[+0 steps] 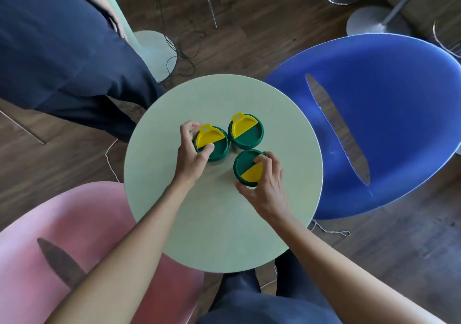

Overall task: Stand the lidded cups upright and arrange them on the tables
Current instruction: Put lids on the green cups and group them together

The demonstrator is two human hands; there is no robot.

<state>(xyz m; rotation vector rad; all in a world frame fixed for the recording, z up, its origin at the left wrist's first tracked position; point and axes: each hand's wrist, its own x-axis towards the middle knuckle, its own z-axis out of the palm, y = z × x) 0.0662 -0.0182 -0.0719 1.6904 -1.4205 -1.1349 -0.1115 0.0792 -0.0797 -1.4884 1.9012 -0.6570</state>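
Three upright cups with green-and-yellow lids stand close together on a round pale green table [224, 236]. My left hand [190, 153] grips the left cup [215, 144] from its near left side, thumb on the lid. Around the near cup [247, 165] my right hand [267, 186] is closed, its fingers covering the lid's right edge. The far cup [247, 131] stands free, its yellow tab pointing away from me. Only the lids and upper rims of the cups show from above.
A blue chair [389, 114] sits to the right of the table and a pink chair [82, 224] at the near left. Another person's dark trouser leg [62, 56] stands at the far left. A second pale table's base [154, 52] and cables lie on the wooden floor behind.
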